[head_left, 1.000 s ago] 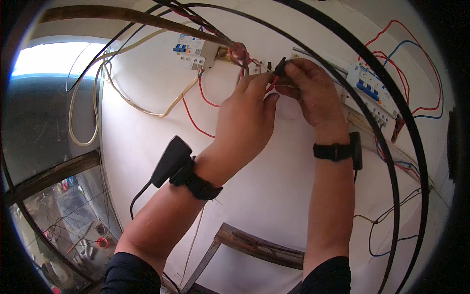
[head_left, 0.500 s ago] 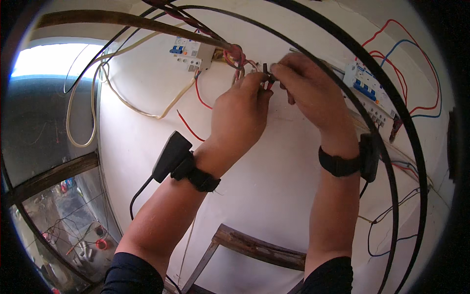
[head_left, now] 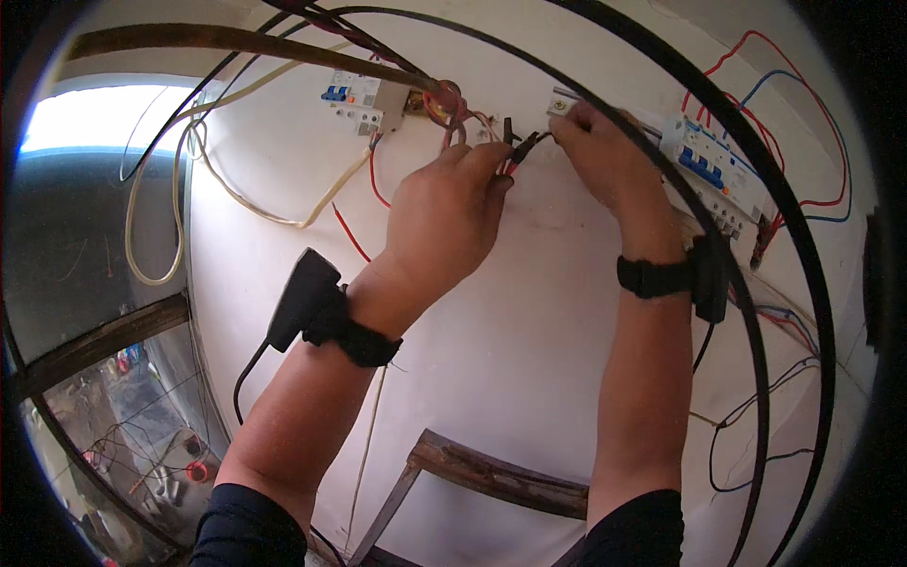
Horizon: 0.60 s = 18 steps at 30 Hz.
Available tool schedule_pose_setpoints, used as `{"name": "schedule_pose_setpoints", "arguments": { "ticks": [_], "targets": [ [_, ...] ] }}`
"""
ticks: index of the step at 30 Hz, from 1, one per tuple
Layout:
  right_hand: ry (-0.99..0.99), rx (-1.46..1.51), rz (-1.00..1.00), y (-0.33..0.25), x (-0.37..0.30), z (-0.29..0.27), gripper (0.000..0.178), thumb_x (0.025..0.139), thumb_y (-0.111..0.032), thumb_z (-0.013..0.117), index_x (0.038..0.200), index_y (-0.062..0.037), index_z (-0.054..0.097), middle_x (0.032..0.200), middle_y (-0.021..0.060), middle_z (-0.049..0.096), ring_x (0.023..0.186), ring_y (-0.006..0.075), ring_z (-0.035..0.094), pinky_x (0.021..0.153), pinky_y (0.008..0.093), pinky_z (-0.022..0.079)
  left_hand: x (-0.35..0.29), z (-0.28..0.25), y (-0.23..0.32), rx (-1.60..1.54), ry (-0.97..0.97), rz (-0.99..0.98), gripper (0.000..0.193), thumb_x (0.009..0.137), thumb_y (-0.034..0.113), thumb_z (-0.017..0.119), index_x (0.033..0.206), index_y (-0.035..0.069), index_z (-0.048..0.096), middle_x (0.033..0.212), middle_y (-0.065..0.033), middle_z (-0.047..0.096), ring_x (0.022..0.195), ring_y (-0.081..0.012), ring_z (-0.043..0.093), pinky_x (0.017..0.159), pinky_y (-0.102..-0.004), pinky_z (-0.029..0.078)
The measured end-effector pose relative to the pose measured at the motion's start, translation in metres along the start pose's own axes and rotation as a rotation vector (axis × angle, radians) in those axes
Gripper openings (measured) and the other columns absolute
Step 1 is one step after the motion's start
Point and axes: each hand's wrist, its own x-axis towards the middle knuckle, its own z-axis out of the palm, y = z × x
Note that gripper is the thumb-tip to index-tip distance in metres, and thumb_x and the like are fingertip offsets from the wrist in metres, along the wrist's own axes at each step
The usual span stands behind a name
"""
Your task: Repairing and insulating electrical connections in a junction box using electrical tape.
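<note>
My left hand (head_left: pixel 444 208) is closed in a pinch round red wires (head_left: pixel 511 169) whose ends are wrapped in black tape (head_left: pixel 522 151). One black end points upward and another slants to the right. My right hand (head_left: pixel 600 156) is a little to the right, fingers pinched on the end of a thin dark strip (head_left: pixel 542 136) that looks like black tape, stretched between it and the wrapped wires. Above my left hand, a bundle of twisted reddish wires (head_left: pixel 446 102) emerges from a brown conduit (head_left: pixel 255 42).
A breaker (head_left: pixel 364 99) with blue switches is on the wall at left, a larger breaker group (head_left: pixel 709 165) at right. Thick black cables (head_left: pixel 756 331) arc across the right side. Below stands a wooden chair back (head_left: pixel 496 477); a loose red wire (head_left: pixel 350 231) hangs beside my left wrist.
My right hand has pulled away to the right, and the dark strip now shows between the hands. My left hand has shifted slightly left, still gripping the wires.
</note>
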Motion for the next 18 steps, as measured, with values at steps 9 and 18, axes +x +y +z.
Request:
{"name": "schedule_pose_setpoints", "arguments": {
  "ticks": [9, 18],
  "targets": [
    [0.078, 0.607, 0.179, -0.006, -0.027, 0.004, 0.025, 0.090, -0.021, 0.062, 0.102, -0.0018, 0.073, 0.098, 0.0216, 0.073, 0.086, 0.0371, 0.072, 0.078, 0.0414, 0.056, -0.005, 0.002, -0.001, -0.178, -0.035, -0.153, 0.025, 0.091, 0.010, 0.068, 0.115, 0.006, 0.068, 0.099, -0.0171, 0.071, 0.083, -0.0393, 0.069, 0.072, -0.0467, 0.055],
    [-0.203, 0.543, 0.196, -0.022, -0.035, -0.017, 0.017, 0.097, -0.016, 0.066, 0.103, -0.0013, 0.073, 0.082, 0.0073, 0.071, 0.072, 0.0142, 0.069, 0.063, 0.0290, 0.052, -0.001, -0.004, 0.007, -0.097, -0.025, -0.149, 0.025, 0.093, 0.014, 0.068, 0.117, 0.005, 0.069, 0.083, -0.0163, 0.074, 0.075, -0.0326, 0.073, 0.065, -0.0398, 0.055]
  ]
}}
